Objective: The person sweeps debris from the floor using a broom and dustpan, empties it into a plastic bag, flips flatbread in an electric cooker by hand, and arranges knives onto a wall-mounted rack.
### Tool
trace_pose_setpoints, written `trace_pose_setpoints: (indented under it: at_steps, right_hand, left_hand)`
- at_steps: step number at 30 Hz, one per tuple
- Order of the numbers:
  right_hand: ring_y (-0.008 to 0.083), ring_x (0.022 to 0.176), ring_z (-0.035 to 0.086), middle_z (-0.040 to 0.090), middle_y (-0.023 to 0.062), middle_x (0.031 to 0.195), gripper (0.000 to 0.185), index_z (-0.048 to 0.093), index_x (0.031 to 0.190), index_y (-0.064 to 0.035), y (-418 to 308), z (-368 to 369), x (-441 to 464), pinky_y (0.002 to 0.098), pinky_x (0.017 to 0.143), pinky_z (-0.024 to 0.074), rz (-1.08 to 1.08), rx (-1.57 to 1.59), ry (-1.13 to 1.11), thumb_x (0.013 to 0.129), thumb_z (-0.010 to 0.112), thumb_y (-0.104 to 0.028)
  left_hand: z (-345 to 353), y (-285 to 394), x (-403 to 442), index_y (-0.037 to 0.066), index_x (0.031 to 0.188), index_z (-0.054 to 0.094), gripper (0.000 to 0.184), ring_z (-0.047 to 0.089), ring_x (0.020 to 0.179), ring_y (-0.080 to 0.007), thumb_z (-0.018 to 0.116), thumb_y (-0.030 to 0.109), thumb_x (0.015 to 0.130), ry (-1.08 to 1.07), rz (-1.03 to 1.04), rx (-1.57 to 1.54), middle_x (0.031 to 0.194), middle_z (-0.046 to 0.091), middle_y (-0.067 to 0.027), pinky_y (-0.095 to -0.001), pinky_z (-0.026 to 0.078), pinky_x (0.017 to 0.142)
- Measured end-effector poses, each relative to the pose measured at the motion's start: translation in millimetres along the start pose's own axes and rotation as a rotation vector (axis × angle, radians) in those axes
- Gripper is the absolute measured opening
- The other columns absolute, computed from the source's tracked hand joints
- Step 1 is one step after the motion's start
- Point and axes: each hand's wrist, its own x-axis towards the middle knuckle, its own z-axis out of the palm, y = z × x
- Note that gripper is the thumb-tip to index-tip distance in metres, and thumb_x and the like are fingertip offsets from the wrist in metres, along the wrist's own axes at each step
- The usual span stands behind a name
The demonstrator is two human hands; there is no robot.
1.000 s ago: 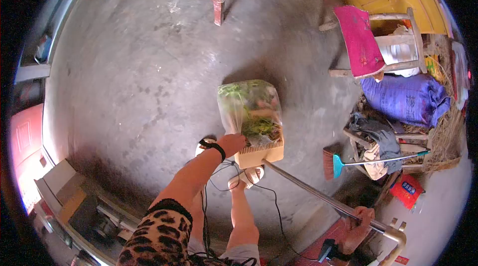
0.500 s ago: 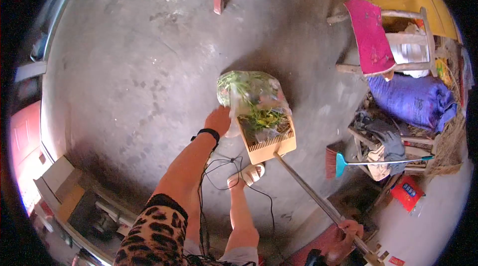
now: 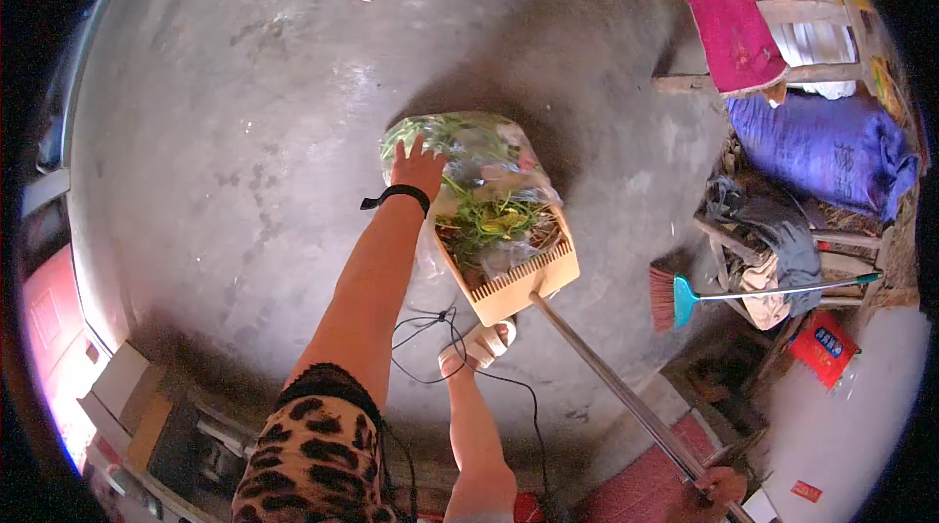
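Observation:
My left hand (image 3: pixel 419 169) lies on the clear plastic bag (image 3: pixel 479 136), its fingers spread over the bag's left side. Green leaves show through the plastic. The bag's mouth is around the front of a yellow dustpan (image 3: pixel 526 288), which holds green and yellow plant scraps and dry bits. At the lower right my right hand (image 3: pixel 722 486) is wrapped round the dustpan's long metal handle (image 3: pixel 626 396).
A broom (image 3: pixel 680 302) leans by a low wooden stool at the right. Behind it are a purple sack (image 3: pixel 827 151) and a chair with a pink cloth (image 3: pixel 724 14). A black cord (image 3: pixel 533 406) lies near my sandalled foot (image 3: pixel 479 345).
My left hand has moved from the bag's near edge forward onto its left side, and its fingers have spread. The bag has shifted forward and left. My right hand has moved lower.

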Motion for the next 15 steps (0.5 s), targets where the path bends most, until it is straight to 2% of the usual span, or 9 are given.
trace_pose_setpoints:
  at_steps: [2,3,4,5,7,8,11,13,15]
  right_hand:
    - [0.0111,0.057,0.040,0.035,0.0029,0.063,0.028,0.032,0.071,-0.0113,0.6,-13.1,3.1,0.0280,0.055,0.0454,-0.006,0.002,0.004,0.092,0.046,-0.024]
    - [0.0115,0.057,0.040,0.035,0.0033,0.063,0.029,0.032,0.072,-0.0117,-3.4,-19.2,4.9,0.0298,0.058,0.0473,-0.020,-0.110,-0.067,0.091,0.047,-0.026]
    - [0.0119,0.057,0.040,0.036,0.0037,0.064,0.030,0.031,0.072,-0.0121,-7.7,-23.1,5.5,0.0316,0.060,0.0492,-0.032,-0.219,-0.141,0.091,0.049,-0.028]
    - [0.0119,0.057,0.040,0.036,0.0037,0.064,0.030,0.031,0.072,-0.0121,-10.8,-12.4,4.3,0.0316,0.060,0.0492,-0.024,-0.218,-0.146,0.091,0.049,-0.028]
    - [0.0115,0.057,0.037,0.037,0.0037,0.066,0.036,0.030,0.072,-0.0121,-15.9,20.1,1.5,0.0271,0.057,0.0450,0.022,-0.023,0.034,0.089,0.051,-0.035]
    - [0.0115,0.057,0.037,0.037,0.0037,0.066,0.036,0.030,0.072,-0.0121,-15.2,17.6,1.9,0.0271,0.057,0.0450,0.022,-0.018,0.036,0.089,0.051,-0.035]
    - [0.0107,0.059,0.034,0.035,0.0022,0.066,0.040,0.029,0.072,-0.0122,-14.6,13.2,3.8,0.0230,0.055,0.0380,0.140,-0.110,0.076,0.086,0.054,-0.040]
    - [0.0102,0.060,0.034,0.035,0.0019,0.067,0.040,0.030,0.072,-0.0123,-18.2,25.1,5.4,0.0228,0.054,0.0366,0.128,-0.122,0.070,0.085,0.055,-0.040]
    - [0.0097,0.060,0.034,0.036,0.0016,0.068,0.040,0.030,0.072,-0.0123,-24.1,33.4,4.1,0.0226,0.053,0.0353,0.137,-0.131,0.067,0.084,0.055,-0.041]
  left_hand:
    - [4.4,3.3,4.2,0.017,0.126,0.050,0.035,0.029,0.130,-0.0237,0.044,0.015,0.091,-0.062,-0.033,0.020,0.130,0.047,-0.0046,-0.0544,0.016,0.108]
    - [7.6,3.5,3.0,0.017,0.123,0.053,0.033,0.031,0.128,-0.0238,0.045,0.015,0.090,-0.125,-0.070,0.042,0.129,0.048,-0.0042,-0.0558,0.015,0.107]
    - [10.6,2.3,-1.5,0.015,0.113,0.061,0.027,0.036,0.123,-0.0231,0.046,0.016,0.089,-0.113,-0.054,0.096,0.123,0.051,-0.0041,-0.0567,0.016,0.106]
    - [15.2,1.1,-5.9,0.015,0.113,0.061,0.027,0.036,0.123,-0.0231,0.046,0.016,0.089,-0.121,-0.057,0.100,0.123,0.051,-0.0041,-0.0567,0.016,0.106]
    - [17.8,-0.1,-13.4,0.014,0.105,0.065,0.025,0.036,0.123,-0.0223,0.047,0.014,0.088,-0.078,0.002,0.152,0.119,0.053,-0.0052,-0.0555,0.017,0.106]
    - [15.8,0.5,-15.8,0.014,0.105,0.065,0.025,0.036,0.123,-0.0223,0.047,0.014,0.088,-0.074,0.000,0.156,0.119,0.053,-0.0052,-0.0555,0.017,0.106]
    - [8.0,11.2,-27.4,0.012,0.083,0.067,0.018,0.057,0.101,-0.0265,0.052,0.021,0.080,-0.102,0.189,0.062,0.098,0.064,-0.0094,-0.0510,0.038,0.092]
    - [6.8,33.2,-49.8,0.009,0.079,0.066,0.020,0.062,0.077,-0.0310,0.054,0.024,0.077,-0.092,0.190,-0.161,0.077,0.065,-0.0111,-0.0488,0.047,0.076]
    - [36.1,59.9,-59.3,0.006,0.077,0.065,0.023,0.062,0.070,-0.0340,0.053,0.025,0.076,-0.159,0.190,-0.384,0.072,0.063,-0.0146,-0.0471,0.049,0.068]
